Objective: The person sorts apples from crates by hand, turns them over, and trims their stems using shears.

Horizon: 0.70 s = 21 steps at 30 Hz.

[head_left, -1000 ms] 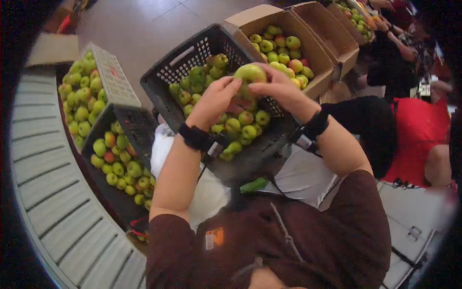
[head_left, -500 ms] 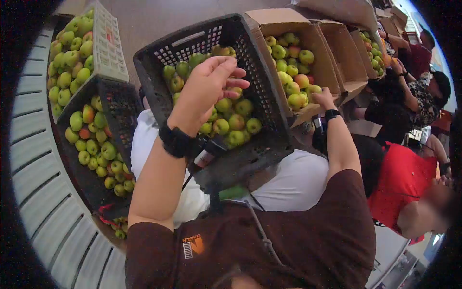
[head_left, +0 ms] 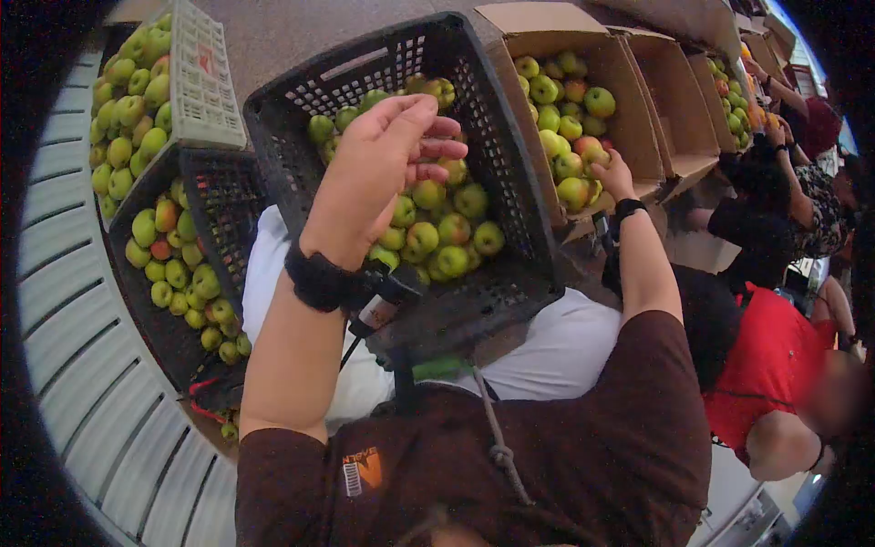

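Note:
My left hand (head_left: 387, 150) hovers over the black plastic crate (head_left: 506, 137) in front of me. Its fingers are curled loosely and apart, with nothing in them. Beneath it, green apples with red blush (head_left: 453, 229) lie in the crate, partly hidden by the hand and wrist. On the right, my right hand (head_left: 616, 175) reaches into the near side of an open cardboard box (head_left: 635, 123) that holds several apples (head_left: 567, 164). Its fingers are closed around a reddish apple (head_left: 591, 149) at the edge of the pile.
At left, a white crate (head_left: 205, 77) of apples stands above another black crate (head_left: 223, 196) of apples, beside a grey slatted surface (head_left: 68, 301). Another cardboard box (head_left: 665, 109) and a third with apples (head_left: 734, 109) extend right. A person in red (head_left: 761, 351) sits at right; others work beyond.
The view has shifted slightly. My right hand has moved a little up and left against the apples in the box. My left hand stays over the crate, its fingers still apart.

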Available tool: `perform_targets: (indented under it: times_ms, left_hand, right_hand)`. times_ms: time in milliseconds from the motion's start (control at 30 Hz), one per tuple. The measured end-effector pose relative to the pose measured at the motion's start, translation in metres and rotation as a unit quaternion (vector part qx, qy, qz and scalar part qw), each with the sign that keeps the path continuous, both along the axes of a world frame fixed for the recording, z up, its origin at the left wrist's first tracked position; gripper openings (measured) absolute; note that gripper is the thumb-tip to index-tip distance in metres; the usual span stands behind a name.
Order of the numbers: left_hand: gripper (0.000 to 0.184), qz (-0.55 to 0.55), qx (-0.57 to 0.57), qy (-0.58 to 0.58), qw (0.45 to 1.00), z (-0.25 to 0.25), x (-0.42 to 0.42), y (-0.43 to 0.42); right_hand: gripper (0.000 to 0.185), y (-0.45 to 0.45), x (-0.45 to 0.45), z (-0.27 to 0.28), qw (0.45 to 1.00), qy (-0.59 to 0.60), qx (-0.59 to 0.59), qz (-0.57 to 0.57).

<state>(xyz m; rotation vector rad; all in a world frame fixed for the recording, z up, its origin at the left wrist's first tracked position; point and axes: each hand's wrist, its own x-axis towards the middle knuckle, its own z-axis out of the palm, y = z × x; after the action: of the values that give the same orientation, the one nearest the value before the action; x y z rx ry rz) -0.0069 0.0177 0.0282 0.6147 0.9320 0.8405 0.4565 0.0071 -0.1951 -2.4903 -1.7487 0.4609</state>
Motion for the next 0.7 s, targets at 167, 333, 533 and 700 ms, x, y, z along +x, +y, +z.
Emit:
perform_targets:
  times_ms: [167, 333, 533, 700]
  left_hand:
    - [0.027, 0.008, 0.032, 0.000, 0.999, 0.001, -0.002, 0.000]
    - [0.023, 0.024, 0.061, 0.013, 0.998, -0.007, -0.003, -0.001]
    - [0.017, -0.009, 0.110, 0.038, 0.993, -0.009, -0.005, -0.003]
    - [0.016, -0.010, 0.115, 0.038, 0.993, -0.014, -0.007, 0.000]
  right_hand:
    - [0.054, 0.017, -0.018, 0.034, 0.995, -0.047, 0.078, -0.042]
    - [0.040, 0.040, -0.078, 0.117, 0.956, 0.208, 0.208, -0.022]
    - [0.030, 0.000, -0.204, 0.277, 0.914, 0.283, 0.277, 0.083]
    - [0.025, -0.075, -0.278, 0.328, 0.882, 0.260, 0.346, 0.189]
